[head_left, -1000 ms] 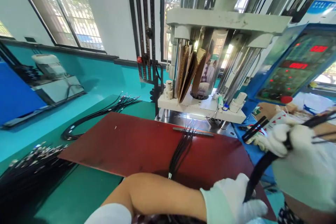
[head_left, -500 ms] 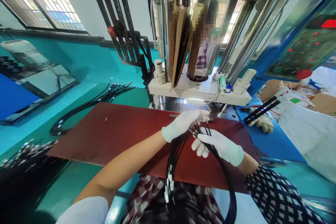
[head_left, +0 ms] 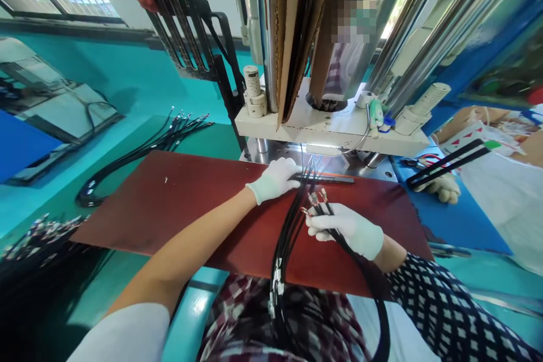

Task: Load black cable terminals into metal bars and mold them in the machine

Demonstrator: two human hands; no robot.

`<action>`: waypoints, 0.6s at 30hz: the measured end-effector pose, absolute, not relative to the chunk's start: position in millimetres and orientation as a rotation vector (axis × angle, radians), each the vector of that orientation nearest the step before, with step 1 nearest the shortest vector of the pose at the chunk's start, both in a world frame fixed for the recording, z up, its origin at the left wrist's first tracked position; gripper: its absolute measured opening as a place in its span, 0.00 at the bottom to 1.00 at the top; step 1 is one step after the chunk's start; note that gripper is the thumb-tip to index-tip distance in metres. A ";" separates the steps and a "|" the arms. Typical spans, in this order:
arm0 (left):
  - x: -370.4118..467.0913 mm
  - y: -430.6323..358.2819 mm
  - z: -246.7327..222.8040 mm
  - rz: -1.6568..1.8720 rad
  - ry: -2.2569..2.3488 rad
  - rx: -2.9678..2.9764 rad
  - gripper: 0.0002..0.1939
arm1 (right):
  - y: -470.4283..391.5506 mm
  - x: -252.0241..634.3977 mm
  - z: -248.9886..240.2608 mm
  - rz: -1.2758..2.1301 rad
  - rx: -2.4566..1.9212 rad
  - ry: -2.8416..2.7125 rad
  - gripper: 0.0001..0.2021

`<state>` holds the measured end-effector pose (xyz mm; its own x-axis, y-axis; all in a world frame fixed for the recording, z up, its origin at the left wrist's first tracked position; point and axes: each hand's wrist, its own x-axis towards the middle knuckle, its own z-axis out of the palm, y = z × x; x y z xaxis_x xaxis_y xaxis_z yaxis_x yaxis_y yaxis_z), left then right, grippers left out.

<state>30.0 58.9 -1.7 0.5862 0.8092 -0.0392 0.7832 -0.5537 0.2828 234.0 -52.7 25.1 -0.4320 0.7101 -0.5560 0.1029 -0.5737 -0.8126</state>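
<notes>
Black cables [head_left: 377, 300] were pinched in the right hand [head_left: 348, 230], at four o'clock from the left hand [head_left: 275, 179], which lay beside a metal bar [head_left: 339, 180]; I couldn't tell what it gripped. Evening up the splayed metal ends [head_left: 323, 194], aimed at eleven, and keeping them off the other bundle [head_left: 283, 237] seemed wise

White gloves [head_left: 278, 181] and black cables [head_left: 283, 240] show at centre over a reddish-brown board [head_left: 190, 186], a pale-patterned black sleeve [head_left: 449, 305] at lower right and maroon-and-white checked cloth [head_left: 227, 317] at bottom centre.
</notes>
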 end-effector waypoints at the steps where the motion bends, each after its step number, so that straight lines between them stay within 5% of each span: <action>1: 29.1 60.4 -2.7 0.131 1.278 2.555 0.18 | -54.0 232.5 21.9 2.105 -1.359 -1.154 0.20; 18: -48.9 -18.5 24.1 -0.322 1.874 2.376 0.09 | -68.5 234.8 19.9 1.794 -1.480 -1.316 0.17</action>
